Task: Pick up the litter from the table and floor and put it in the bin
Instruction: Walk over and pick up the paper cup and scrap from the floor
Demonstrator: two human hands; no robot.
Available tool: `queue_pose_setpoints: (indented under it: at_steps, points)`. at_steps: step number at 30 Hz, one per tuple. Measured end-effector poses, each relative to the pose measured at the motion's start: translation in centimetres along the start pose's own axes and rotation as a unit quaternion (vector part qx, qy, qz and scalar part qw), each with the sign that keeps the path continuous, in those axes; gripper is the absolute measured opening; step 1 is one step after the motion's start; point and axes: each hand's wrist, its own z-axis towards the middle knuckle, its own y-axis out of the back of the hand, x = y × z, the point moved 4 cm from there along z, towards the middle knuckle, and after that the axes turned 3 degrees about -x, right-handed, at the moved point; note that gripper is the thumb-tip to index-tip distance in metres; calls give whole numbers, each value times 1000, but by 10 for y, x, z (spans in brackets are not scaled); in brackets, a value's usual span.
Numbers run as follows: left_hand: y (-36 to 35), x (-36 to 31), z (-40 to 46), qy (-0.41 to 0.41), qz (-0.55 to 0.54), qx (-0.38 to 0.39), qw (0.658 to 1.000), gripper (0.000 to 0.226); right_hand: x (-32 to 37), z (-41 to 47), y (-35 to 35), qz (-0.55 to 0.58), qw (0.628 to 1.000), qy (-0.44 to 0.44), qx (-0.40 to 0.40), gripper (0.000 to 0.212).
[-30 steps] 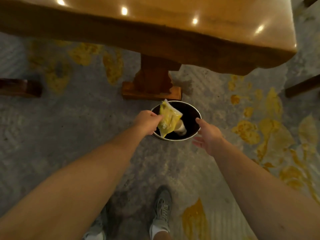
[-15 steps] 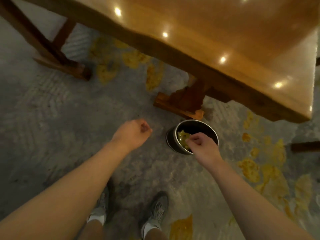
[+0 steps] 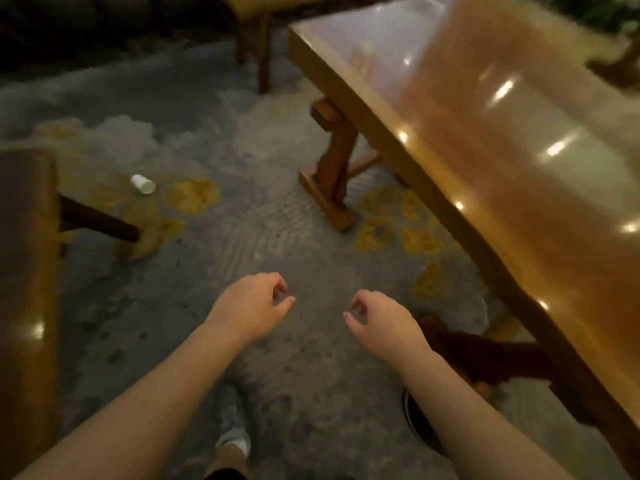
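Note:
A white paper cup [image 3: 142,183] lies on its side on the grey patterned carpet at the far left. My left hand [image 3: 250,305] and my right hand [image 3: 380,321] hover side by side over bare carpet, both empty with fingers loosely curled and apart. The round dark bin [image 3: 417,420] sits on the floor under my right forearm, which hides most of it; only its left rim shows. The yellow wrapper is not visible.
A long glossy wooden table [image 3: 502,161] fills the right side, with trestle legs [image 3: 334,181] on the floor. A second wooden surface [image 3: 24,289] stands at the left edge, and a chair leg [image 3: 264,50] is at the back. My shoe [image 3: 232,420] is below.
The yellow wrapper left my left hand and went into the bin. My right hand came away from the bin, and the view swung left to show the cup on the floor.

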Motion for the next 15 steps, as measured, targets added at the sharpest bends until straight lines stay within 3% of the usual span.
queue_pose_setpoints:
  at_steps: [8, 15]
  points:
    - [166, 175, -35, 141, -18, -56, 988, 33, 217, 63, 18, -53, 993, 100, 29, 23]
    - [244, 269, -18, 247, -50, -76, 965, 29, 329, 140, 23, -58, 983, 170, 48, 23]
